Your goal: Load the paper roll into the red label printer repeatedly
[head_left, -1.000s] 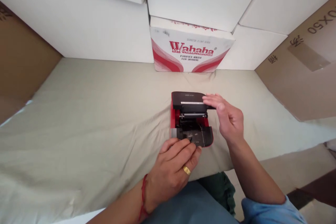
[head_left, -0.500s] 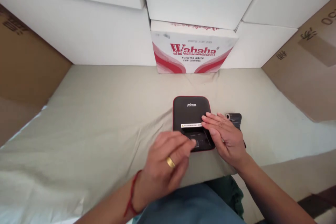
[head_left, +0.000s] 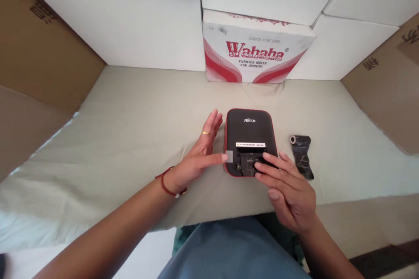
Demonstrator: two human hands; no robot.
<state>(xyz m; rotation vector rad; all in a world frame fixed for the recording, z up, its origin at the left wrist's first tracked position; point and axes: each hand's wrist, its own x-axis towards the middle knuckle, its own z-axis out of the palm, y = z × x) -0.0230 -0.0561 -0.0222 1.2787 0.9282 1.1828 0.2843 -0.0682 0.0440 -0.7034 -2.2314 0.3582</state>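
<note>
A black, printer-like device (head_left: 251,130) with red edging lies flat on the cloth-covered table, with a white warning strip across it. Below the strip, its recessed front part shows a dark, marbled-looking sheet (head_left: 248,163). My left hand (head_left: 204,146) is open beside the device's left side, fingers stretched forward. Its thumb tip touches a small translucent piece (head_left: 229,156) at the device's left edge; whether that piece sticks to thumb or device, I cannot tell. My right hand (head_left: 290,187) is open, its fingertips resting on the recessed part's right side and partly covering it.
Right of the device lies a roll of black marbled film (head_left: 301,152), partly unrolled toward me. A Wahaha carton (head_left: 258,50) stands at the back against white boxes (head_left: 144,22). Brown cardboard boxes (head_left: 42,52) flank the table on both sides.
My left hand has moved off the recessed part to the device's left side, its fingers spreading from a closed pose. The translucent piece now shows at the left edge. The view has shifted.
</note>
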